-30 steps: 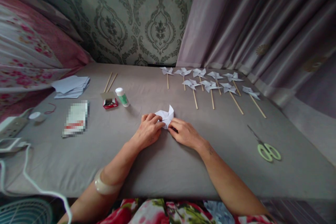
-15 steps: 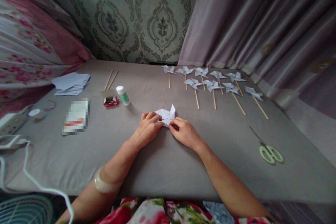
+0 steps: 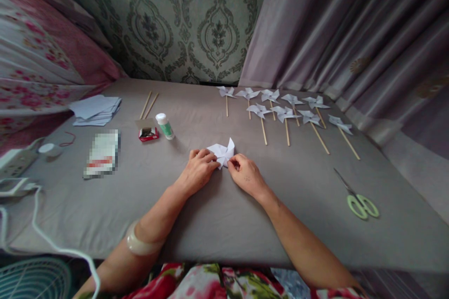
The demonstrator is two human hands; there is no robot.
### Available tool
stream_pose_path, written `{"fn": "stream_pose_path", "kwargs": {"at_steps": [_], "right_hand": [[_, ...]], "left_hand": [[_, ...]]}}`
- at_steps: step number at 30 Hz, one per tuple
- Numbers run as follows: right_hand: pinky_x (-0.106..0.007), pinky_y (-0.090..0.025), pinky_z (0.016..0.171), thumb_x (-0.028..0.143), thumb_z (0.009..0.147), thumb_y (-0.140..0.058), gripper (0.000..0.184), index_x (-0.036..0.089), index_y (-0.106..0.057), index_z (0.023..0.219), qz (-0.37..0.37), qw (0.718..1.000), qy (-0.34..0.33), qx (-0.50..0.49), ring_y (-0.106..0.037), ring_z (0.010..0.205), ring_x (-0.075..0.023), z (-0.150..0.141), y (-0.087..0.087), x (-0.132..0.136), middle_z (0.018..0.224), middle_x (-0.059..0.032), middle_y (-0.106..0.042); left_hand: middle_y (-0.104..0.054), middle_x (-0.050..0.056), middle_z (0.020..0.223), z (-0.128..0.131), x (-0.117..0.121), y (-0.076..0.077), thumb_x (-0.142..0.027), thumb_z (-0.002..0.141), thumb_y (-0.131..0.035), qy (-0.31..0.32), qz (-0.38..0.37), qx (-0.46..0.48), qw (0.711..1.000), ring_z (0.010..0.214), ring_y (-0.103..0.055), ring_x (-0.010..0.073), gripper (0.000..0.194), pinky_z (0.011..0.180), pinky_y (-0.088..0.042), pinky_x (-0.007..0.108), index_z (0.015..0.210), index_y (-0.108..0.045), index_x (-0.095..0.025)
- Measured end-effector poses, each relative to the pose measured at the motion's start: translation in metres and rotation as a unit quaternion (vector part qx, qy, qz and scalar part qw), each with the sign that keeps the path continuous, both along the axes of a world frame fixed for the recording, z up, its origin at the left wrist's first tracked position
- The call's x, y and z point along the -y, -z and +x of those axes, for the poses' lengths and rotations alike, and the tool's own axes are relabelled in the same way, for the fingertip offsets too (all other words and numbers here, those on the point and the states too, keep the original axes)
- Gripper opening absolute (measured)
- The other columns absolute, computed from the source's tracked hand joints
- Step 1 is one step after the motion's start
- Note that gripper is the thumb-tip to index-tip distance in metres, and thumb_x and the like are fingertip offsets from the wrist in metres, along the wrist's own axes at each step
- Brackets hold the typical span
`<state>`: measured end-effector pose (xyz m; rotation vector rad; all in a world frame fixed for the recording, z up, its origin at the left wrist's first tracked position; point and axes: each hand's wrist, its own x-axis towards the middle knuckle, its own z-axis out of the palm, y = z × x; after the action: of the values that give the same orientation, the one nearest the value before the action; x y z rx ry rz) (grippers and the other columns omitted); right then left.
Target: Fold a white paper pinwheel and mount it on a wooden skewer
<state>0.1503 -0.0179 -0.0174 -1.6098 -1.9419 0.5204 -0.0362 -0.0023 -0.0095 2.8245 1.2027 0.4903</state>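
A white paper pinwheel [image 3: 223, 151] without a visible stick lies on the grey cloth in front of me, one blade pointing up. My left hand [image 3: 201, 168] is closed over its left side, fingers pressing the paper. At its right edge, my right hand [image 3: 247, 175] pinches the paper between thumb and forefinger. Parts of the blades are hidden beneath my fingers. Beyond my left hand stand a glue stick [image 3: 164, 126] with a white cap and an open small red box [image 3: 148, 134] with dark little things inside.
Several finished pinwheels on sticks [image 3: 286, 114] lie at the back right. Green-handled scissors [image 3: 358, 198] rest at the right. To the left are a paper stack [image 3: 96, 110], two wooden sticks [image 3: 150, 105], a blurred packet [image 3: 101, 154], a power strip [image 3: 17, 161] and a white cable [image 3: 52, 245].
My right hand has drawn its fingers closer together at the paper's right edge. The lower part of the pinwheel shows a little more. My left hand stays in place.
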Motion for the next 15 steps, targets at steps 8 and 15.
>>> {"fn": "stream_pose_path", "kwargs": {"at_steps": [8,15], "right_hand": [[-0.026,-0.042,0.072,0.021,0.091,-0.047,0.016,0.019,-0.062,0.087,0.024,0.997,0.016,0.069,-0.060,0.081,-0.0171,-0.008,-0.002,-0.001,0.092,-0.0071,-0.065],[-0.027,-0.041,0.071,0.027,0.095,-0.043,0.022,0.018,-0.063,0.093,-0.015,0.993,0.003,0.118,-0.062,0.087,-0.0191,-0.011,-0.002,0.001,0.097,-0.0088,-0.066]], "left_hand": [[-0.070,0.005,0.100,0.000,0.000,-0.001,-0.023,0.092,-0.048,-0.002,0.003,-0.011,1.000,0.098,-0.051,0.0232,0.023,0.086,-0.029,0.041,0.098,-0.070,-0.025],[-0.070,0.006,0.102,0.002,0.001,-0.001,-0.017,0.089,-0.047,-0.004,0.011,0.000,1.000,0.098,-0.052,0.0229,0.025,0.086,-0.030,0.041,0.095,-0.070,-0.023]]}}
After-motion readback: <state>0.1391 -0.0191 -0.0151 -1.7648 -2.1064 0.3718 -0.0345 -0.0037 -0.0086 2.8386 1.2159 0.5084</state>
